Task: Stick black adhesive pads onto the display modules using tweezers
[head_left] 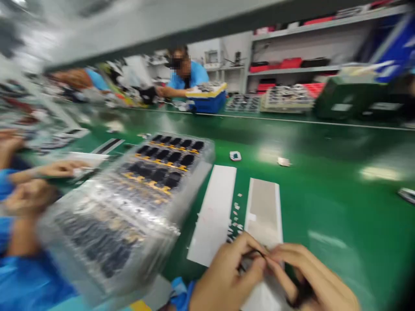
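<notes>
i see my left hand [227, 276] and my right hand [311, 280] at the bottom edge, to the right of the stack of clear trays [129, 203] and nearer to me than it. both hands are closed in a pinch, with the fingertips meeting on a small dark part [255, 253]. it is thin like a bent wire, but the picture is blurred and i cannot tell its exact shape.

the stack is tilted in the view and its right edge comes just beside a white strip [215, 211]. further right of the stack lies a second strip [264, 203], parallel to the first. a narrow gap of green table [340, 207] between them holds small pale bits [236, 216]. the near end of the second strip goes under my hands.

to the right of the stack, past both strips, the green surface runs wide to the picture's edge. a small white piece [283, 162] and a white-blue piece [235, 156] lie there, well apart from my hands.

to the left of the stack the room is tight: a co-worker's hands [61, 168] in blue sleeves are close to its left edge.

behind the stack, far across the table, another person [186, 73] sits by a blue box [207, 101].
</notes>
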The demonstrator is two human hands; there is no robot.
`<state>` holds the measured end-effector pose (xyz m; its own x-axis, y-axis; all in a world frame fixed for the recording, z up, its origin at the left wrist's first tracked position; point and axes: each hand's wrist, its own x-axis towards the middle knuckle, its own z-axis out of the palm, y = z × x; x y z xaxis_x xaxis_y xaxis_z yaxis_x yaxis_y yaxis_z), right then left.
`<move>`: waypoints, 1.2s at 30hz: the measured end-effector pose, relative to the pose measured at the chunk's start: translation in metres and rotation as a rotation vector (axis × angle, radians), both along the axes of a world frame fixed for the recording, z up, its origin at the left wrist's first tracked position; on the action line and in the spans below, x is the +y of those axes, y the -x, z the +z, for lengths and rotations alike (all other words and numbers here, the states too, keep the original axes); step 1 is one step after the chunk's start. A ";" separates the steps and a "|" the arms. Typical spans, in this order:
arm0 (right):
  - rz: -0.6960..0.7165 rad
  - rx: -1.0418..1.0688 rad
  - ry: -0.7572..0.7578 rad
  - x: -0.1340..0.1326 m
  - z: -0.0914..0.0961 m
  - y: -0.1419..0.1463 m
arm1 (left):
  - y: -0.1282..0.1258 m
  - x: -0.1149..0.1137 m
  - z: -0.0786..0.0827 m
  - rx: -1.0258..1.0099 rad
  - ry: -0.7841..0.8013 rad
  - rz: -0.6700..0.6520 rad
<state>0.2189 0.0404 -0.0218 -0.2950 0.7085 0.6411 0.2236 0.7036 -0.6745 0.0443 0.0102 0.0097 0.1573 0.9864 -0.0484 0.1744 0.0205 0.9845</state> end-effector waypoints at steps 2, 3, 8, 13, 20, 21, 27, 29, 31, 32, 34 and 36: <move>0.001 -0.181 -0.013 0.002 0.023 -0.002 | 0.004 0.001 0.005 0.013 -0.006 -0.037; -0.015 -0.218 -0.020 0.003 0.031 0.000 | 0.006 0.001 0.005 0.022 -0.014 -0.047; -0.060 -0.267 -0.067 0.002 0.037 0.008 | 0.008 -0.002 -0.003 0.015 0.002 -0.068; -0.116 -0.295 -0.112 -0.003 0.034 0.008 | 0.009 -0.002 -0.004 -0.015 0.021 -0.044; -0.219 -0.318 -0.180 -0.007 0.031 0.009 | 0.009 -0.003 -0.006 0.019 -0.015 -0.009; -0.216 -0.320 -0.166 -0.007 0.030 0.009 | 0.009 -0.003 -0.007 0.020 -0.018 -0.011; -0.160 -0.348 -0.101 -0.010 0.025 0.011 | 0.010 -0.002 -0.007 0.059 -0.043 -0.013; -0.152 -0.345 -0.081 -0.011 0.024 0.013 | 0.010 -0.002 -0.007 0.077 -0.053 -0.016; -0.140 -0.334 -0.053 -0.011 0.024 0.014 | 0.010 -0.002 -0.007 0.088 -0.056 -0.024; -0.134 -0.321 -0.023 -0.010 0.025 0.014 | 0.009 -0.002 -0.006 0.089 -0.060 -0.025; -0.133 -0.272 0.078 -0.005 0.029 0.012 | 0.009 -0.003 -0.004 0.080 -0.072 -0.023; -0.135 -0.222 0.247 0.006 0.036 0.010 | 0.008 -0.005 0.000 0.077 -0.080 -0.047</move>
<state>0.2091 0.0460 0.0145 -0.3012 0.8761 0.3764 0.4639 0.4795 -0.7449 0.0359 0.0056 0.0093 0.2018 0.9793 0.0165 0.2486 -0.0675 0.9662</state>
